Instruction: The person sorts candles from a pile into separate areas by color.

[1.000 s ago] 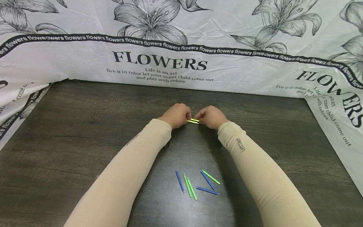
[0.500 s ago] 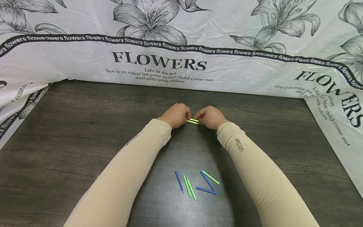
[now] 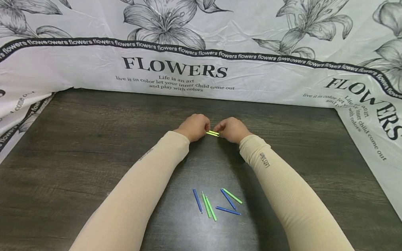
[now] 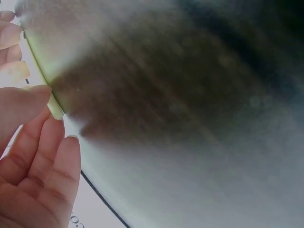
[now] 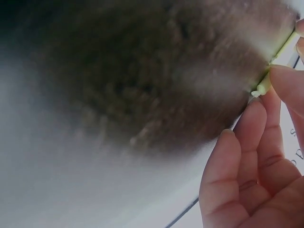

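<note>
Two thin yellow candles (image 3: 212,132) lie side by side between my hands at the far middle of the table. My left hand (image 3: 195,127) pinches the left end between thumb and fingers; in the left wrist view a yellow candle (image 4: 38,64) runs past the thumb tip. From the other side my right hand (image 3: 234,130) pinches the right end. In the right wrist view, a yellow candle (image 5: 265,83) with a pale wick tip shows beneath the thumb. The fingers cover parts of both candles.
Nearer on the dark wood table (image 3: 93,164) lie loose candles: several blue and green, among them a blue candle (image 3: 197,200), a green candle (image 3: 211,209) and another green candle (image 3: 232,196). A white flower-printed cloth (image 3: 262,81) stands behind and along both sides.
Both hands keep hold of the yellow candles at nearly the same spot. The whole view has shifted very slightly; the loose candles stay where they lay.
</note>
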Action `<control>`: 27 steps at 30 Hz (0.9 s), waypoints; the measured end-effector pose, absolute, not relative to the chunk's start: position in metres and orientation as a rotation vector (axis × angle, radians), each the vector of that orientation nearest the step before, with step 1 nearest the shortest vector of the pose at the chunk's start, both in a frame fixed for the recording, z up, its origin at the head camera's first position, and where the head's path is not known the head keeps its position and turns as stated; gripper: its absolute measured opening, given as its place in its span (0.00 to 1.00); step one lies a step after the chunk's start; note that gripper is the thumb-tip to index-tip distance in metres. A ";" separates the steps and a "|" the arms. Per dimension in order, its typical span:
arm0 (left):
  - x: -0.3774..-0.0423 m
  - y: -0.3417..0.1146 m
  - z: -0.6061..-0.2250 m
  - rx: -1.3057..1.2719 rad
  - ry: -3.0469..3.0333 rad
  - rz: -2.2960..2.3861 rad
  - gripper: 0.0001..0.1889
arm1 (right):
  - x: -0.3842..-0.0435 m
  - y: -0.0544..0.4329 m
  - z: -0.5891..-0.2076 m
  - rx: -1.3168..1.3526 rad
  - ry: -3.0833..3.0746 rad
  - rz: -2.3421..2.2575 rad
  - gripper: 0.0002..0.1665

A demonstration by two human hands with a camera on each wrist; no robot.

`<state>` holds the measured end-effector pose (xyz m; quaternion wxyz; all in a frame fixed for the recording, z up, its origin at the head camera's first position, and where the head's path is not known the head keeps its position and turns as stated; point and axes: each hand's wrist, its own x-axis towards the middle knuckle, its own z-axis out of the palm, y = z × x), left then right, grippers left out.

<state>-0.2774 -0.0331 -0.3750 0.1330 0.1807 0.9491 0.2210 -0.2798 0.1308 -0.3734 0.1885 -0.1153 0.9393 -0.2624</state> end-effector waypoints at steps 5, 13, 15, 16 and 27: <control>-0.278 -0.034 -0.375 0.521 2.757 0.636 0.09 | -0.280 0.132 -0.373 -0.339 2.641 -0.749 0.18; -0.276 -0.038 -0.368 0.540 2.770 0.658 0.09 | -0.276 0.136 -0.369 -0.345 2.636 -0.833 0.18; -0.275 -0.040 -0.366 0.550 2.772 0.672 0.10 | -0.274 0.137 -0.368 -0.348 2.641 -0.853 0.18; -0.275 -0.041 -0.365 0.557 2.771 0.678 0.10 | -0.272 0.137 -0.367 -0.352 2.644 -0.859 0.18; -0.262 -0.051 -0.352 0.602 2.752 0.860 0.07 | -0.252 0.142 -0.358 -0.431 2.707 -0.910 0.17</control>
